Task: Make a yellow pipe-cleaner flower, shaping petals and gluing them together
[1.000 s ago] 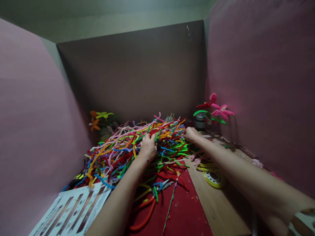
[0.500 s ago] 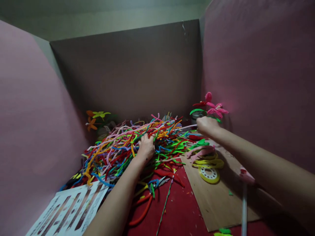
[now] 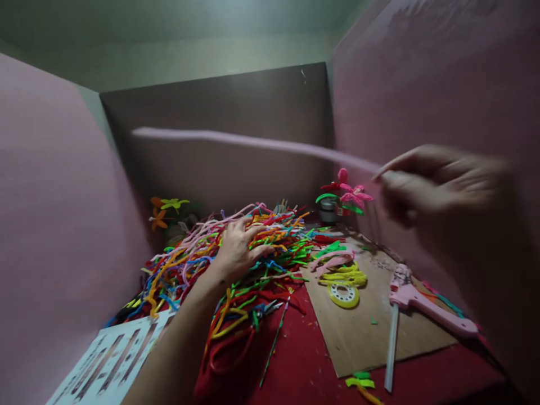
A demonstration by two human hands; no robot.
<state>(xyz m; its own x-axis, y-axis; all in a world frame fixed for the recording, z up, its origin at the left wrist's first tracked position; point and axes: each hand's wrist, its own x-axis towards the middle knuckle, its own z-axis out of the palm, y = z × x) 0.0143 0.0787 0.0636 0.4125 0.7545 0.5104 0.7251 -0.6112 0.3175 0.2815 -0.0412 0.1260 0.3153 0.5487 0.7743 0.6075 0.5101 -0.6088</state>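
A big heap of many-coloured pipe cleaners (image 3: 219, 259) covers the back of the red table. My left hand (image 3: 238, 247) lies flat on top of the heap with its fingers spread. My right hand (image 3: 426, 180) is raised at the right, blurred by motion, and pinches one end of a long light-pink pipe cleaner (image 3: 253, 140). That pipe cleaner stretches leftward through the air, clear of the heap.
A pink glue gun (image 3: 422, 304) lies on a brown board (image 3: 367, 332) beside a yellow tape ring (image 3: 342, 293) and pink and yellow loops. Pink pipe-cleaner flowers (image 3: 350, 194) stand at the back right, orange and green ones (image 3: 166, 211) at the back left. Printed sheets (image 3: 105, 360) lie front left. Pink partitions enclose the table.
My right hand gripped a pink pipe cleaner at the heap's right edge and pulled it up and to the right, out of the heap. My left hand stayed on the heap and flattened.
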